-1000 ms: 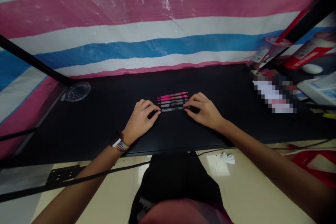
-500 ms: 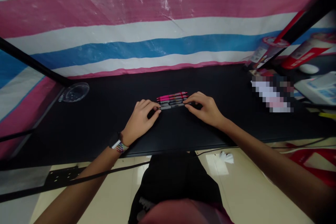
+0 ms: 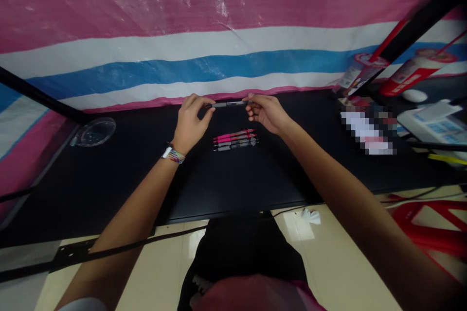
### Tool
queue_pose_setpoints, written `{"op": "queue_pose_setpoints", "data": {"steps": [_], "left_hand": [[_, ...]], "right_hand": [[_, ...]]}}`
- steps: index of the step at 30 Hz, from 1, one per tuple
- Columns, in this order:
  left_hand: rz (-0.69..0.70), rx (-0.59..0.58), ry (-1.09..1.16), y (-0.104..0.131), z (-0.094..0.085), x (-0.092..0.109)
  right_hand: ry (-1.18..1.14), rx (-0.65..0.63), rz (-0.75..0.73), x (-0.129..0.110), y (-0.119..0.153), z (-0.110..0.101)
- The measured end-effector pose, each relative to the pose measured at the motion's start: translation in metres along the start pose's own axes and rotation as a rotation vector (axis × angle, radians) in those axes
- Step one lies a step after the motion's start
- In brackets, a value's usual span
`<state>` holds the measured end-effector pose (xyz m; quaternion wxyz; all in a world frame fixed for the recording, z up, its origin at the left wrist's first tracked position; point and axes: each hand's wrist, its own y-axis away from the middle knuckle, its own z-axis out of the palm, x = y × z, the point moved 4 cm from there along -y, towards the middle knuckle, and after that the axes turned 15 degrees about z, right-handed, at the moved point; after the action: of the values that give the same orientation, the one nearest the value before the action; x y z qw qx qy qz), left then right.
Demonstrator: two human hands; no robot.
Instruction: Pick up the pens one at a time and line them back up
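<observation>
The left hand (image 3: 190, 121) and the right hand (image 3: 269, 112) grasp one gray pen (image 3: 229, 104) between them, each with its fingers pinched at one end. The pen lies nearly level, across the far part of the black counter (image 3: 204, 180), close to the foot of the striped sheet (image 3: 175, 70); whether it touches the surface cannot be told. Nearer the person, between the forearms, a row of pens (image 3: 235, 139) rests on the counter, set side by side: pink ones on the far side, gray ones on the near side. A bracelet (image 3: 173, 155) encircles the left wrist. A clear round lid (image 3: 95, 132) lies at the left of the counter, beside a black post. At the right stand a cup (image 3: 361, 75) with a red straw and a red-and-white cup (image 3: 416, 73), with a white oval object (image 3: 415, 95) near the latter.
</observation>
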<state>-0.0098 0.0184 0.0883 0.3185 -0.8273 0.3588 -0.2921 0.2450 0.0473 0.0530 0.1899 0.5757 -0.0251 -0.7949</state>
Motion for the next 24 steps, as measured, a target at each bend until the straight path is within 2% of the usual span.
{"op": "queue_pose_setpoints", "data": {"steps": [4, 8, 11, 15, 20, 24], "left_hand": [[0.024, -0.049, 0.004, -0.001, 0.015, -0.013], [0.109, -0.182, -0.027, 0.005, 0.026, -0.014], [0.147, -0.246, -0.072, 0.01, 0.029, -0.012], [0.155, -0.241, -0.115, 0.014, 0.027, -0.01], [0.142, -0.201, -0.096, 0.017, 0.026, -0.012], [0.138, -0.234, -0.044, 0.02, 0.028, -0.016]], "right_hand": [[-0.074, 0.005, 0.037, 0.008, -0.011, -0.011], [-0.063, 0.006, 0.082, 0.013, -0.01, -0.022], [-0.061, 0.0, 0.184, 0.015, -0.01, -0.027], [-0.096, -0.009, 0.268, 0.014, -0.011, -0.029], [-0.072, 0.027, 0.195, 0.019, -0.012, -0.029], [-0.006, 0.049, 0.071, 0.021, -0.013, -0.03]]}}
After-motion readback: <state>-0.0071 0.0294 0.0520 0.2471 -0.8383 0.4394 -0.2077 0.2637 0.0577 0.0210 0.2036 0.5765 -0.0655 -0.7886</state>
